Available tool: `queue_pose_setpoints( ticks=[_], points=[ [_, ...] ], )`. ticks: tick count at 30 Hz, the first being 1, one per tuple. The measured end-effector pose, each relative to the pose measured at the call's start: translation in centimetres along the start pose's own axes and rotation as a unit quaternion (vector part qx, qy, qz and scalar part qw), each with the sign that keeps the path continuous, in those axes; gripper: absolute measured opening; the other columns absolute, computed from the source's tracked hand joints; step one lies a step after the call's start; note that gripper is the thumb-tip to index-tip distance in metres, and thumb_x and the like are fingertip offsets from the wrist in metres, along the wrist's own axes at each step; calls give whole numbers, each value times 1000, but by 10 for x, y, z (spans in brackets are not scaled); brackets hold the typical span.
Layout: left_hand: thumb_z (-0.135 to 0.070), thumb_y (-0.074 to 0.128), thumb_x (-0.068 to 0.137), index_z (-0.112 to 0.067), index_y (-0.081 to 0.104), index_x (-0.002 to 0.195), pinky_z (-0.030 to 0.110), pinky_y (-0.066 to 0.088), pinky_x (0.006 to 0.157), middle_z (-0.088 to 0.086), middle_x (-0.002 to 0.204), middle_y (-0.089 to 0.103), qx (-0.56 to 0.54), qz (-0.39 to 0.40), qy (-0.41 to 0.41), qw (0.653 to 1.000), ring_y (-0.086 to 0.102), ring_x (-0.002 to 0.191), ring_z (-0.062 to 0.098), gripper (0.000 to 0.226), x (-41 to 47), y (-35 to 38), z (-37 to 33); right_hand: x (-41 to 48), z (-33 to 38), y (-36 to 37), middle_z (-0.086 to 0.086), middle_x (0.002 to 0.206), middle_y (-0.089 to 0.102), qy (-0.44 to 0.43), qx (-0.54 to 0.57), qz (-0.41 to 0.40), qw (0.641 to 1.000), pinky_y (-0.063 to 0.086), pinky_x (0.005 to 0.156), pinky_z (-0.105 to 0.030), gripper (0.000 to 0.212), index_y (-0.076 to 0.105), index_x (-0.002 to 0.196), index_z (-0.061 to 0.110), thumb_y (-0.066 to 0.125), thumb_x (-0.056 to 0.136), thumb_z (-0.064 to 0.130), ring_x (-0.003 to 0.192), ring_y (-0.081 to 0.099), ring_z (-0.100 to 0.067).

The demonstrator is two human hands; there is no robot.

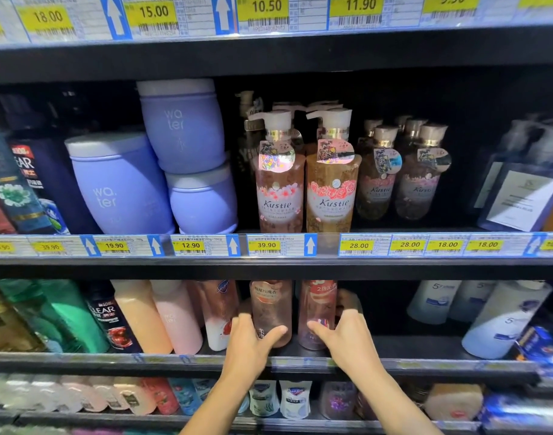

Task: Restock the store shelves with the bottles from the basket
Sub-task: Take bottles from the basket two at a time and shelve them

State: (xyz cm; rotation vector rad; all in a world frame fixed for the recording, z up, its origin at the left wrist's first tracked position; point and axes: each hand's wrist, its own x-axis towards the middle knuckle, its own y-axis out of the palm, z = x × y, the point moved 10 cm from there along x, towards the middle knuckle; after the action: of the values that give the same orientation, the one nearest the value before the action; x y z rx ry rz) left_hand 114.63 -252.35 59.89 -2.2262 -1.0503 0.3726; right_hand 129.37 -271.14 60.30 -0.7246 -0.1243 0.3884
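Note:
Two clear pinkish bottles stand side by side on the lower shelf (426,343). My left hand (250,340) is wrapped around the left pink bottle (270,306), thumb across its front. My right hand (347,337) grips the right pink bottle (317,306) from its right side. Both bottles are upright, with their tops hidden behind the shelf edge above. The basket is out of view.
Left of my hands stand a white-and-pink bottle (218,312), peach bottles (143,315) and a dark Clear bottle (112,321). White bottles (501,321) are at the right, with a dark gap beside my right hand. Kustie pump bottles (303,183) and purple jars (118,183) fill the shelf above.

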Motion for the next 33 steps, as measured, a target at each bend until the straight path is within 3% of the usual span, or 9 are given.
queue_pose_setpoints(
  ticks=[6,9,12,16,20,25,29,33],
  points=[
    [-52,76,82,-15,44,97,26,35,73,-7,93,41,-11,-3,-2,1000,39,80,5,51,-2,0,-1,2,-5,3,-7,79,58,9,4,17,1000,37,52,-27,50,49,67,17,79,80,54,70,51,-21],
    [-52,77,81,-15,44,96,27,39,74,-3,95,45,-11,-10,4,1000,46,86,12,52,-4,0,-1,1,-6,3,-7,78,58,6,0,29,1000,38,53,-27,50,52,70,16,78,79,57,69,51,-21],
    [-54,74,83,-16,41,93,30,43,72,-1,94,46,10,-15,18,1000,50,85,16,51,-8,1,0,-6,2,-6,-1,78,52,-17,-28,35,999,40,58,-28,52,44,69,19,75,81,59,78,51,-21],
    [-55,66,88,-17,39,93,37,48,76,-2,92,45,65,-18,49,997,49,86,19,46,-16,2,-4,-16,12,-22,2,93,52,-60,-111,43,991,44,72,-28,52,48,90,16,64,87,66,95,53,-19],
    [-62,60,87,-20,44,103,36,49,77,-1,100,56,137,-27,68,988,56,95,23,48,-27,3,-11,-21,14,-29,-9,115,64,-128,-228,32,965,49,95,-38,73,58,120,11,42,93,76,112,56,-27],
    [-73,37,87,-9,45,135,42,49,96,10,124,63,287,-58,84,952,58,115,29,79,-46,11,-17,-32,3,-27,-13,109,66,-202,-294,25,934,52,83,-46,76,61,120,9,29,89,71,99,60,-33],
    [-70,28,91,-4,43,148,46,42,109,14,145,53,343,-80,104,930,51,131,32,88,-74,23,-31,-43,-14,-24,-15,142,52,-230,-302,61,923,45,104,-50,77,41,150,11,42,95,65,127,50,-36],
    [-71,21,90,-9,44,148,51,39,111,13,149,51,384,-60,102,916,47,135,33,88,-99,36,-40,-60,-22,-32,-15,152,42,-247,-320,74,912,39,111,-50,77,34,154,13,44,97,64,136,41,-36]
  ],
)
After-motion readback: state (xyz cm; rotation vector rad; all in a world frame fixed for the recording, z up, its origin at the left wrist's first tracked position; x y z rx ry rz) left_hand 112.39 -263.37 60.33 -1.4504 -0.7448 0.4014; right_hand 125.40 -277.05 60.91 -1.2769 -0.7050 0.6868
